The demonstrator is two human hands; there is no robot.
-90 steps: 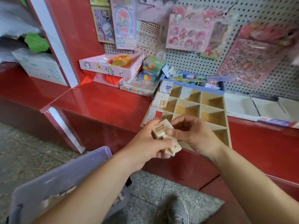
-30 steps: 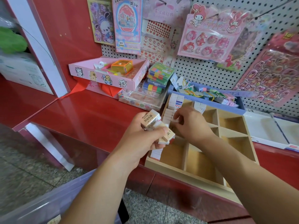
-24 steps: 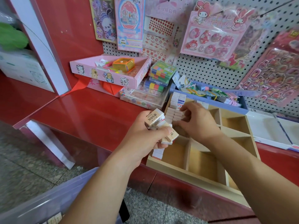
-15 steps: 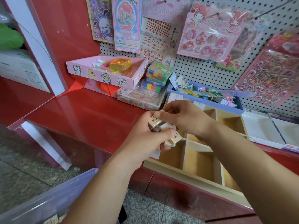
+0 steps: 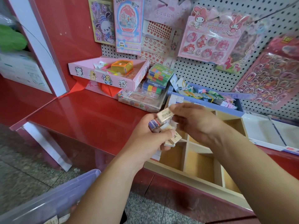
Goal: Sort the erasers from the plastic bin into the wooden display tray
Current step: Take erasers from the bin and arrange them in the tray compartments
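My left hand (image 5: pixel 145 141) grips a bunch of several small boxed erasers (image 5: pixel 174 139) above the near left corner of the wooden display tray (image 5: pixel 200 178). My right hand (image 5: pixel 194 122) pinches one beige eraser (image 5: pixel 165 116) at the top of that bunch. The tray has square compartments; its left column holds stacked erasers (image 5: pixel 175 99), partly hidden behind my hands. The near compartments show bare wood. The translucent purple plastic bin (image 5: pixel 53 201) sits low at the bottom left, with a few erasers visible inside.
The tray lies on a red counter (image 5: pixel 90 117) and overhangs its front edge. Behind it stand a pink box (image 5: pixel 110 73), stacked colourful packs (image 5: pixel 157 78) and a blue tray of trinkets (image 5: pixel 210 96). Sticker packs hang on the pegboard (image 5: pixel 202 70). White trays (image 5: pixel 265 133) lie at right.
My right hand came back from the tray's left column to the bunch in my left hand and now pinches the top eraser, lifting it slightly.
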